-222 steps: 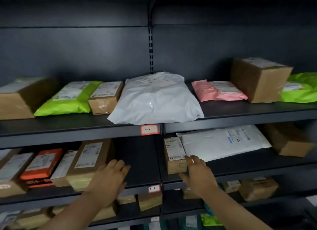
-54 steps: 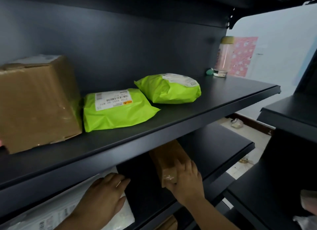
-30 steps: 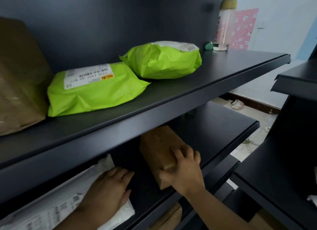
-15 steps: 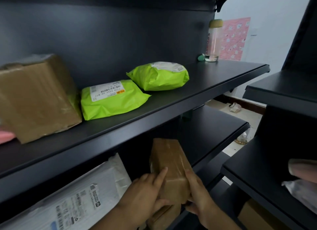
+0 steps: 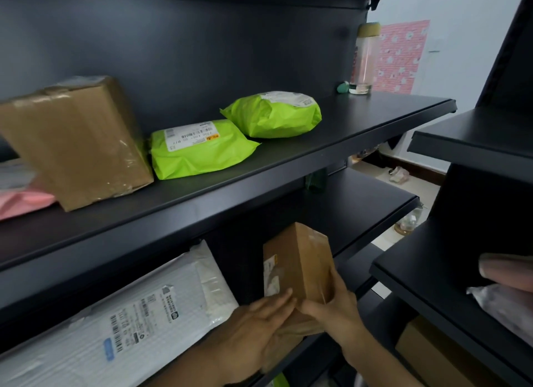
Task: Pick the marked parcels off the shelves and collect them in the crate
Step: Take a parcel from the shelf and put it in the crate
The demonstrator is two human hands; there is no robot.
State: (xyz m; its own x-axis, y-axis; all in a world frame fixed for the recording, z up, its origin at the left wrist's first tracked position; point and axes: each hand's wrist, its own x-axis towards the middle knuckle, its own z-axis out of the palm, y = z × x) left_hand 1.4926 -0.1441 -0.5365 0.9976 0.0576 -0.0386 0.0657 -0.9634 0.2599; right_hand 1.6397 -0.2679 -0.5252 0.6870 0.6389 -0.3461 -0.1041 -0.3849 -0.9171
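Observation:
A small brown cardboard parcel [image 5: 300,264] with a white label on its left face is tipped up at the front of the lower shelf [image 5: 372,202]. My left hand [image 5: 253,329] lies with straight fingers against its left, labelled side. My right hand [image 5: 331,308] wraps its fingers round the parcel's right lower corner. The crate is not in view.
A white mailer [image 5: 124,314] lies left of the parcel. The upper shelf [image 5: 288,161] carries a large brown box [image 5: 75,141], two green mailers [image 5: 199,148] [image 5: 274,114], a pink mailer [image 5: 20,199] and a bottle [image 5: 364,59]. Another black rack [image 5: 461,257] stands close on the right.
The brown parcel has been tipped further up and drawn toward the shelf's front edge, showing its white label. My left hand left the white mailer earlier and now lies on the parcel.

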